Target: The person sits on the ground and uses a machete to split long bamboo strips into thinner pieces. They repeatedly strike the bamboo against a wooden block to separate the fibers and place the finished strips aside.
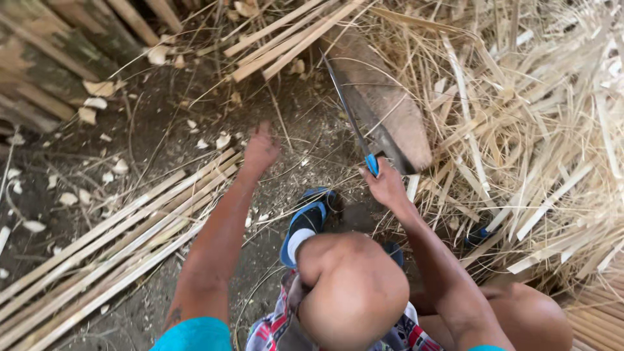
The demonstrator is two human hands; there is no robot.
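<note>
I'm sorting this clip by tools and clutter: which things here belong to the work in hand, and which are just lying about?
In use: knife in the right hand; wooden block beneath it; split strips near the left hand.

Lying about: shavings heap; pale chips; blue sandal.

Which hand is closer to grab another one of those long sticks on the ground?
Probably the left hand: it is empty and reaches out just above the split strips. The right hand is busy gripping the blue-handled knife.
</note>
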